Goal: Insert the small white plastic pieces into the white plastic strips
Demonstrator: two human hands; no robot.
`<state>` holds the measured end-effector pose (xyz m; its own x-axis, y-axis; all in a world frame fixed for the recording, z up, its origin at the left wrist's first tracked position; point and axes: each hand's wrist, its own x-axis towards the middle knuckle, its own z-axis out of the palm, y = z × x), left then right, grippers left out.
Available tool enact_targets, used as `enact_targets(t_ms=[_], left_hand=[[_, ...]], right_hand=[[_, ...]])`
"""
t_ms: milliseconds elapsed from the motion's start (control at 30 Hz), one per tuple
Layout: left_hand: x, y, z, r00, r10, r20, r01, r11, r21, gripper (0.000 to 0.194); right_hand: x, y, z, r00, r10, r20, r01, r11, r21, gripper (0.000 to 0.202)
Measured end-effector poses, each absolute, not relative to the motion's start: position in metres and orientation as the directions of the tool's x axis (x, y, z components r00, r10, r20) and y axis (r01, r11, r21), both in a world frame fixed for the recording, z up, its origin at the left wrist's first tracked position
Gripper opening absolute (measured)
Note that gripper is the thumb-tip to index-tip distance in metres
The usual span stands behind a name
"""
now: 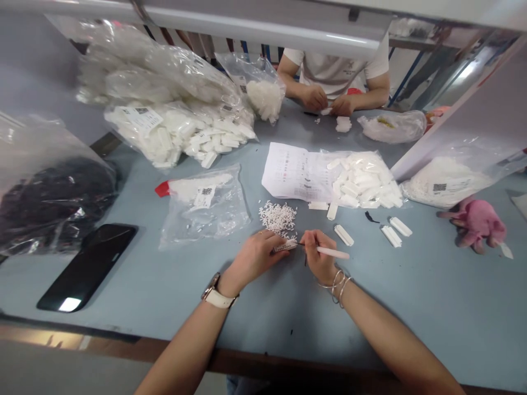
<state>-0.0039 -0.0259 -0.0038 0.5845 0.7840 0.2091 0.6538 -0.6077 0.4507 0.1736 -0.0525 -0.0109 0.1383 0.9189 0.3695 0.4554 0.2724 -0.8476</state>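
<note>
Between the fingers of my left hand (258,253) is a small white plastic housing (285,246), held just above the table. My right hand (319,257) grips a tool with a pale pink handle (334,253); its thin dark tip points left and meets the housing's right end. Whether the tip touches it I cannot tell. Just beyond my hands lies a pile of tiny white pieces (277,216). To the right of my right hand rest a loose white housing (343,235) and two more side by side, one of them a ribbed white housing (391,236).
A black phone (86,269) lies at left, near a bag of dark parts (57,192). Bags of white parts (177,131) stand behind. A printed sheet (296,173) lies under a bag of housings (362,181). A pink plush toy (480,222) sits right. Opposite works another person (335,77).
</note>
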Motion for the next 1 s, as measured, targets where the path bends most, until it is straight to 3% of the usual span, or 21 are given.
enact_targets(t_ms=[367, 800, 1000], left_hand=[[-0.0037, -0.0250, -0.0064, 0.593, 0.782, 0.192, 0.643, -0.604, 0.471, 0.019], [-0.0023, -0.0256, -0.0059, 0.592, 0.785, 0.184, 0.658, -0.602, 0.452, 0.013], [-0.0025, -0.0249, -0.0049, 0.577, 0.800, 0.164, 0.663, -0.576, 0.478, 0.014]], right_hand=[[0.1753, -0.0525, -0.0123, 0.142, 0.931, 0.336, 0.436, 0.245, -0.866, 0.043], [0.1739, -0.0495, -0.0094, 0.055, 0.915, 0.399, 0.592, 0.292, -0.751, 0.042], [0.1752, -0.0510, -0.0119, 0.131, 0.925, 0.358, 0.450, 0.266, -0.853, 0.041]])
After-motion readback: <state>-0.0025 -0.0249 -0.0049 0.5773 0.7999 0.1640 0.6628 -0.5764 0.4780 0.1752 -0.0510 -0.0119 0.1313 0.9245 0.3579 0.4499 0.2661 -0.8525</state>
